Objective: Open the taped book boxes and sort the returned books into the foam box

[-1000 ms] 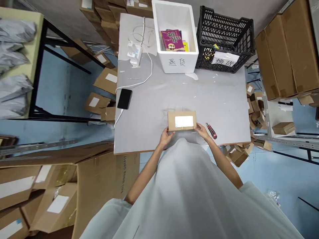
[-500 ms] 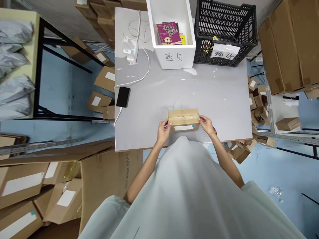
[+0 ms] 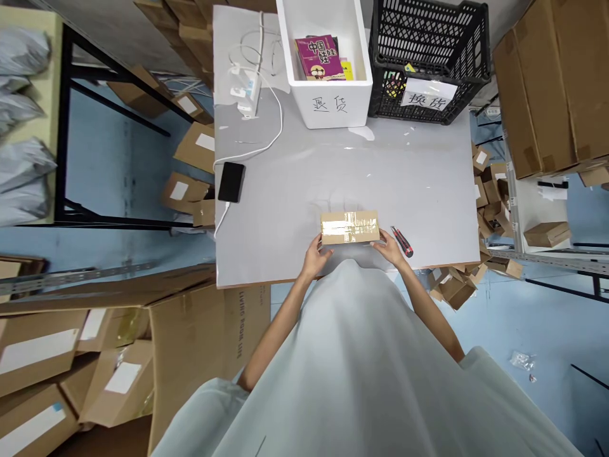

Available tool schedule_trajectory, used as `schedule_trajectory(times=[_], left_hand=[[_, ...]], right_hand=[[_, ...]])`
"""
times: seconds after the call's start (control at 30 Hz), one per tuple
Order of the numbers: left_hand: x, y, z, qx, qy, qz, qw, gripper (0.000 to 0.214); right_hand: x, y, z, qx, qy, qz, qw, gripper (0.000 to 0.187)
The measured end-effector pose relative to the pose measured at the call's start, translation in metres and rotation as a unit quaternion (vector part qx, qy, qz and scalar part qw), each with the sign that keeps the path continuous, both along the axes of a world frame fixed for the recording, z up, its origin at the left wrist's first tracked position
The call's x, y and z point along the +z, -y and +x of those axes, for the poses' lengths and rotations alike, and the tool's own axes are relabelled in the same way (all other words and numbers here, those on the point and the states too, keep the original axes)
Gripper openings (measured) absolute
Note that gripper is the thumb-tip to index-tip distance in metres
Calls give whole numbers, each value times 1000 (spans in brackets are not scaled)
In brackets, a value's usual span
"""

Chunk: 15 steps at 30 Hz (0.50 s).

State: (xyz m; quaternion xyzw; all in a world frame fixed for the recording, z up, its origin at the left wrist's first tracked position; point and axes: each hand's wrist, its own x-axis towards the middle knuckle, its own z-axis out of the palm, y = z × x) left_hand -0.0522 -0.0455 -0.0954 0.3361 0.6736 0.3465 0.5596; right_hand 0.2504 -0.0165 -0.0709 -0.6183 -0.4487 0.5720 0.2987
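Observation:
A small taped cardboard box [image 3: 350, 227] is between my two hands at the near side of the grey table [image 3: 304, 171]. Shiny clear tape runs along and across the face turned up to me. My left hand [image 3: 316, 257] grips the box's left end, fingers at its side and thumb by the near edge. At the right end my right hand [image 3: 389, 249] holds the near corner in the same way. A red and black utility knife [image 3: 402, 241] lies on the table just right of my right hand.
At the back stand a white bin [image 3: 337, 105] with books and a black crate [image 3: 431, 63]. A phone [image 3: 231, 182] on a cable and a power strip [image 3: 247, 95] lie at the left. A large carton [image 3: 190, 355] of boxes stands near left.
The box has been tilted so its taped face turns toward me and its white label no longer shows. Both hands have shifted to its near corners, and the knife is uncovered.

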Motion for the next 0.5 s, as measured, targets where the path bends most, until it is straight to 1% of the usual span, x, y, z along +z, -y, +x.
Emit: schedule_trajectory(times=[0.07,0.13,0.23,0.3,0.37,0.5], left_hand=[[5,-1,0,-3,-4,13,1000,78],[12,-2,-3,-8,-16,42,999,72],[24,-4,-11,-9,-34,91,995,66],[28,-7,-16,-5,-29,105,994,67],[27,-9,-18,-4,-13,96,995,68],[18,-15,-12,-8,9,50,999,65]], right_hand=[[3,3,0,-4,11,7,1000,80],[8,2,2,-21,33,21,999,79],[16,-6,7,-34,51,46,997,75],[19,-15,10,-35,45,55,997,74],[17,-23,11,-34,35,52,997,76],[4,-34,4,-16,35,39,998,75]])
